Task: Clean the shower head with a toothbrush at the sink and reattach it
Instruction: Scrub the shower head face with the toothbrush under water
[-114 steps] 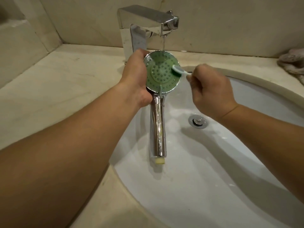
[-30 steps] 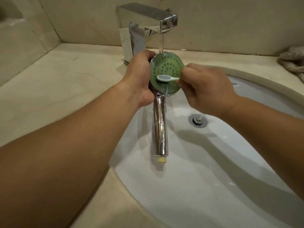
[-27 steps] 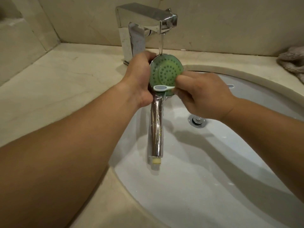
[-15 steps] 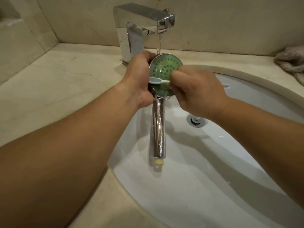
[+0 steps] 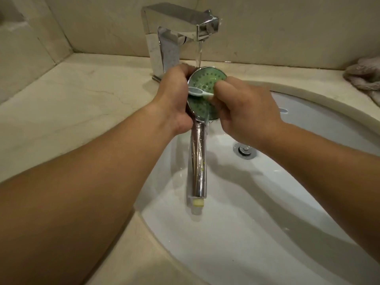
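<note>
The chrome shower head (image 5: 205, 83) has a round green nozzle face and a long handle that points down toward me over the white sink (image 5: 257, 223). My left hand (image 5: 174, 99) grips the left rim of the head. My right hand (image 5: 242, 112) holds a white toothbrush (image 5: 198, 92), whose brush end lies across the left middle of the green face. A thin stream from the chrome tap (image 5: 176, 27) falls onto the top of the head. The toothbrush handle is hidden inside my right fist.
The sink's drain plug (image 5: 245, 151) lies right of the shower handle. A beige stone counter (image 5: 72, 112) surrounds the basin, with tiled walls behind. A crumpled pale towel (image 5: 364, 79) lies on the counter at the far right.
The toothbrush moved from the face's right edge to its left side, then down and up over it. My left hand kept its grip; the head stayed under the running tap.
</note>
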`<state>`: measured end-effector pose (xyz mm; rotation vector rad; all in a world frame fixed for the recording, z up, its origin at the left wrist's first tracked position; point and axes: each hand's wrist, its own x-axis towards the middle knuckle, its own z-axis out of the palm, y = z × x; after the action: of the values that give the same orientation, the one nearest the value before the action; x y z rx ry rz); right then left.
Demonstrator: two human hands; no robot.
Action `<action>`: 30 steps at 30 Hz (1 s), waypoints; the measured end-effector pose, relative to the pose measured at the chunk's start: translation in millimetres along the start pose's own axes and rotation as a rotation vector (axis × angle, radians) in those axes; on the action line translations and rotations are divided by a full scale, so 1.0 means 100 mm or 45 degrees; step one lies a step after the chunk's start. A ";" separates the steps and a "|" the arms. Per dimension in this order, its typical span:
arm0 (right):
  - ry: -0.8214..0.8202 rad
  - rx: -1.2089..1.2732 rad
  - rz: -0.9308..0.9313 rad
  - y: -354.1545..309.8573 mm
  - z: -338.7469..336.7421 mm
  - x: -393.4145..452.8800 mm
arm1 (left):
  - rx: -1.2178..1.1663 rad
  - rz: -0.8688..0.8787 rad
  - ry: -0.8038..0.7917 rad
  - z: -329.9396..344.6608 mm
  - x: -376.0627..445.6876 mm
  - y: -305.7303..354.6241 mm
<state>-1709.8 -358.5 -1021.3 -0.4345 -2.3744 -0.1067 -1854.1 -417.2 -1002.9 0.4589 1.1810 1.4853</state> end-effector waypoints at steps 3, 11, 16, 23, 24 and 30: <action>0.001 0.014 0.259 0.06 -0.06 0.07 | -0.020 0.006 0.002 -0.01 0.03 -0.02; 0.003 0.034 0.346 0.01 -0.08 0.08 | -0.121 -0.007 0.036 0.01 -0.01 -0.03; 0.002 0.028 0.079 -0.08 -0.04 0.00 | -0.128 -0.008 0.078 0.02 -0.07 0.00; 0.000 -0.003 -0.006 0.05 -0.05 -0.09 | -0.105 0.002 0.180 -0.01 -0.08 0.03; 0.004 -0.025 -0.006 0.08 -0.04 -0.09 | -0.102 0.005 0.195 0.00 -0.09 0.04; 0.021 0.003 0.022 0.11 -0.03 -0.10 | -0.082 0.032 0.213 -0.01 -0.07 0.04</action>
<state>-1697.4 -351.9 -1026.4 -0.4519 -2.3539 -0.0993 -1854.8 -423.7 -997.3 0.3113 1.2576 1.6029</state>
